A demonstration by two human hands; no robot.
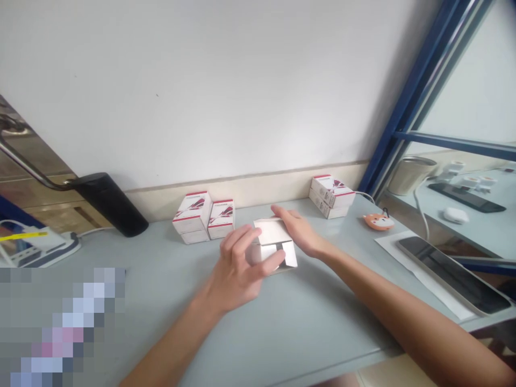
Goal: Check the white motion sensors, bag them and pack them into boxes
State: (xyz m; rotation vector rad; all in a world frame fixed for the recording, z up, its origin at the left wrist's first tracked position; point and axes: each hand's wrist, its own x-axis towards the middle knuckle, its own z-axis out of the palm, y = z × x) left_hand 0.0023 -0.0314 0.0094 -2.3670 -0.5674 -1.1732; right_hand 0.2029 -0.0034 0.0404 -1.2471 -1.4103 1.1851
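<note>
A small white cardboard box stands on the grey table between my hands, with its lid flap raised and its end open towards me. My left hand is bent around the box's left side; its thumb presses at the small side flaps by the opening. Against the right side lies my right hand, its fingers reaching along and behind the box and holding it. Part of the opening looks dark; what is inside cannot be made out.
White-and-red boxes stand by the wall: two stacks at left, another stack at right. A black cylinder is far left. An orange animal-shaped item and a dark phone-like device on paper lie right, beside a blue-framed shelf.
</note>
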